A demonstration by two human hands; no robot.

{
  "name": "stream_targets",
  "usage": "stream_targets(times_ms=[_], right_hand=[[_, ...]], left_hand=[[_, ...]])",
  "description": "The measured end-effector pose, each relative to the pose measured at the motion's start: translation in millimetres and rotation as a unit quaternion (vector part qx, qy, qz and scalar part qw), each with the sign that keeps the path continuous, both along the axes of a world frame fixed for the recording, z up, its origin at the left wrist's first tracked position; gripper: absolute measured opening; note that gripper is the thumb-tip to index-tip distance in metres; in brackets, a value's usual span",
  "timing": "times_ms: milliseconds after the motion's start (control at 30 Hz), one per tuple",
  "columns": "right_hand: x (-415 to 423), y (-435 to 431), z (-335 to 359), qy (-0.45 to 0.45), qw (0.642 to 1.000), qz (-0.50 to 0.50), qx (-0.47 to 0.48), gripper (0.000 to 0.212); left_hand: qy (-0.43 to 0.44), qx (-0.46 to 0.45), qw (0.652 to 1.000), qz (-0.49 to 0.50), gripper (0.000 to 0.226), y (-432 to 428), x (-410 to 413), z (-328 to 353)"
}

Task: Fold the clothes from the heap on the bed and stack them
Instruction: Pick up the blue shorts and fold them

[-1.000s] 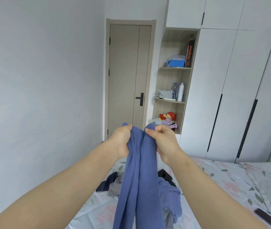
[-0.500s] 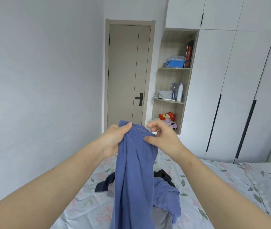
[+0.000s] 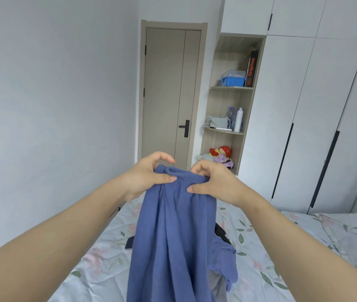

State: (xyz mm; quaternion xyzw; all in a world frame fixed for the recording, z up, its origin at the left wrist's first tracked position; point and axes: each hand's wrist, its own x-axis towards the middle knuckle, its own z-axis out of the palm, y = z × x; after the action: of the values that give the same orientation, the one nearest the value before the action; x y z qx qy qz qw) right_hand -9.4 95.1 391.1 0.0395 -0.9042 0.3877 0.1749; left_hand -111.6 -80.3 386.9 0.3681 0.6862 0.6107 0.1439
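Observation:
Blue trousers (image 3: 171, 236) with an elastic waistband hang in front of me over the bed. My left hand (image 3: 149, 175) pinches the left end of the waistband with thumb and fingers. My right hand (image 3: 212, 182) pinches the right end, thumb in front. The legs drop straight down out of view. Behind them on the floral sheet (image 3: 99, 258) lies the heap (image 3: 223, 253): another blue garment, a dark piece and some grey cloth, mostly hidden by the trousers.
A shut door (image 3: 168, 94) stands ahead. An open shelf unit (image 3: 229, 105) holds a blue box, bottles and toys. White wardrobes (image 3: 308, 105) run along the right. A blank wall (image 3: 53, 105) borders the bed's left side.
My hands have moved apart along the waistband, spreading the bunched trousers flat and wider. The garment hangs a little lower than a second ago.

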Motion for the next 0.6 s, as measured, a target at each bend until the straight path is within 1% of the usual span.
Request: stream_targets(times_ms=[67,100,167,200,233,267,333,367,400,467,533,600], right_hand=[[-1.3,1.6,-1.4,0.012,0.998,-0.016,0.056,0.02],[-3.3,1.8,-3.0,0.026,0.996,-0.035,0.072,0.022],[-7.6,-0.9,-5.6,0.049,0.994,-0.064,0.073,0.027],[-9.8,-2.8,-6.7,0.054,0.993,-0.073,0.071,0.028],[-11.6,-3.9,-7.8,0.054,0.993,-0.08,0.07,0.029],[-12.6,-4.5,-8.3,0.049,0.993,-0.085,0.071,0.03],[-12.2,-3.4,-8.6,0.035,0.993,-0.092,0.071,0.03],[-11.2,-2.3,-8.9,0.03,0.993,-0.094,0.067,0.03],[-10.3,-1.5,-9.7,0.026,0.993,-0.091,0.063,0.031],[-9.2,-2.1,-11.3,0.018,0.995,-0.081,0.058,0.032],[-9.3,-5.4,-12.7,0.006,0.996,-0.072,0.058,0.032],[-8.1,-9.6,-12.5,-0.014,0.996,-0.06,0.056,0.029]], left_hand=[[0.028,-0.036,0.998,-0.046,0.037,-4.9,-0.3,3.2],[0.042,-0.06,0.996,-0.058,0.037,-5.1,1.4,3.7],[0.067,-0.096,0.992,-0.055,0.029,-0.4,5.6,0.9],[0.068,-0.101,0.991,-0.047,0.023,3.0,8.3,-1.1],[0.051,-0.096,0.993,-0.042,0.017,5.5,10.5,-3.1],[0.009,-0.082,0.996,-0.042,0.012,7.2,12.0,-4.3],[-0.103,-0.045,0.993,-0.039,0.013,7.2,11.1,-3.0],[-0.138,-0.03,0.99,-0.029,0.014,5.6,8.5,-1.5],[-0.149,-0.024,0.988,-0.019,0.012,4.2,6.1,-0.3],[-0.111,-0.054,0.992,-0.017,0.008,3.6,3.8,0.6],[-0.032,-0.123,0.992,-0.025,0.009,5.9,6.6,0.9],[0.031,-0.171,0.984,-0.027,0.008,6.9,8.9,2.6]])
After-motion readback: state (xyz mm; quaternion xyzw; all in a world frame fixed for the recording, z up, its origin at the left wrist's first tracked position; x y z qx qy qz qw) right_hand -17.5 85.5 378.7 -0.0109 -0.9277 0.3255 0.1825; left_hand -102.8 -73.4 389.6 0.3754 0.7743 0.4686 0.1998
